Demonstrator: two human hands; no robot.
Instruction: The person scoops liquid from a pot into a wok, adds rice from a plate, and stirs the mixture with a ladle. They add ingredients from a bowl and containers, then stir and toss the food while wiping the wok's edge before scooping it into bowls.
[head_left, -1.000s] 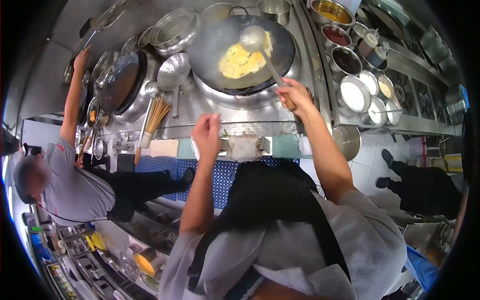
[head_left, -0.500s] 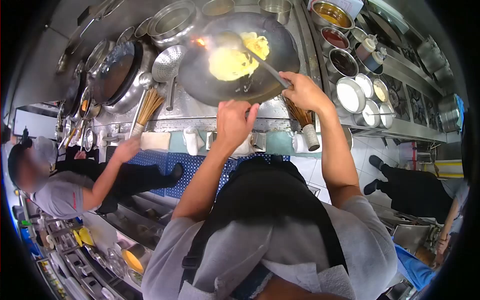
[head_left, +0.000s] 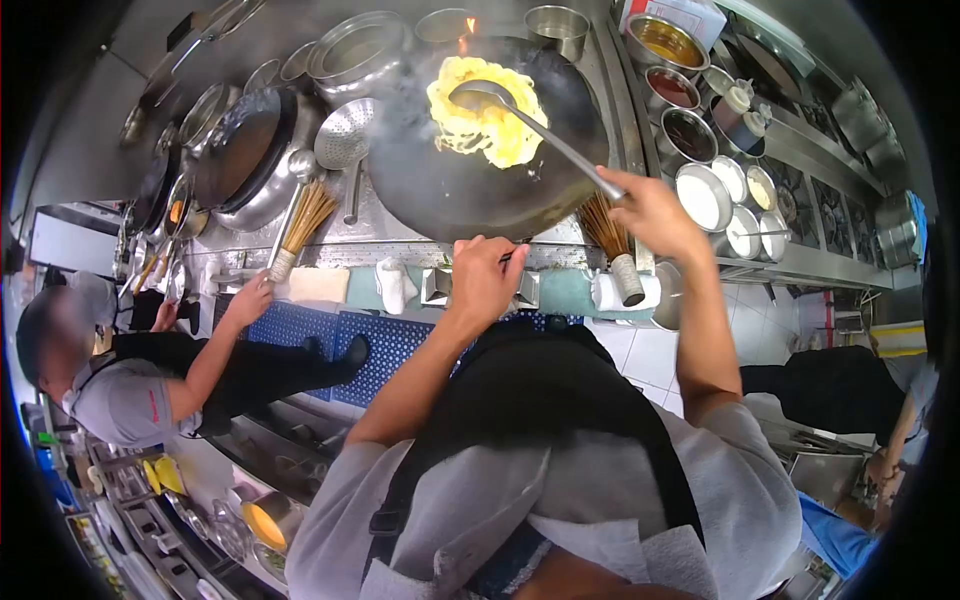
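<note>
A large dark wok (head_left: 450, 195) sits on the steel stove, with yellow egg-like food (head_left: 515, 140) in its upper part. My right hand (head_left: 655, 215) is closed round the handle of a metal ladle (head_left: 560, 148), whose bowl rests on the food. At the wok's near rim is my left hand (head_left: 484, 275), its fingers closed on what looks like the wok's edge or handle, mostly hidden. Smoke rises over the wok, and a small flame shows at its far edge.
A perforated skimmer (head_left: 345, 135) and bamboo brushes (head_left: 308, 215), (head_left: 608, 225) flank the wok. Bowls of sauces and white seasonings (head_left: 703, 197) stand right. A co-worker (head_left: 130, 380) at left holds a ladle; another person (head_left: 850, 390) stands at right.
The food has gathered into one mass farther up the wok, and the ladle bowl now lies over it. My right hand has moved right and down; the wok has shifted slightly nearer me.
</note>
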